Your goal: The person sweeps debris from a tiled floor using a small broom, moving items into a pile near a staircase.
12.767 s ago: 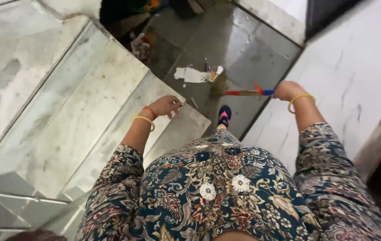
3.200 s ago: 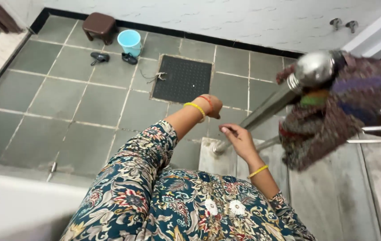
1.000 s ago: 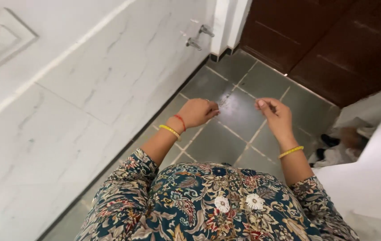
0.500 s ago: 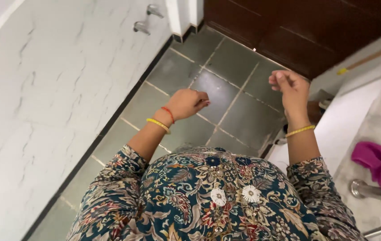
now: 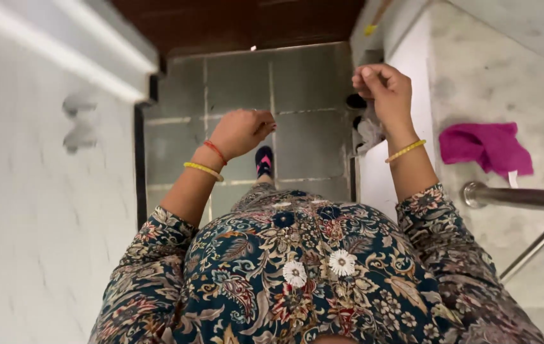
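Both hands empty: left hand (image 5: 241, 130) loosely curled over the floor (image 5: 310, 83), right hand (image 5: 381, 92) loosely fisted near the pink cloth (image 5: 485, 146). Watch footing.

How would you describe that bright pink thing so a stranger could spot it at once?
Look to the pale marble step on the right of the grey tiled floor, just above the shiny metal handrail. There lies a crumpled magenta cloth, a little beyond the person's raised right hand. It is the only vivid pink, soft thing on the stone.
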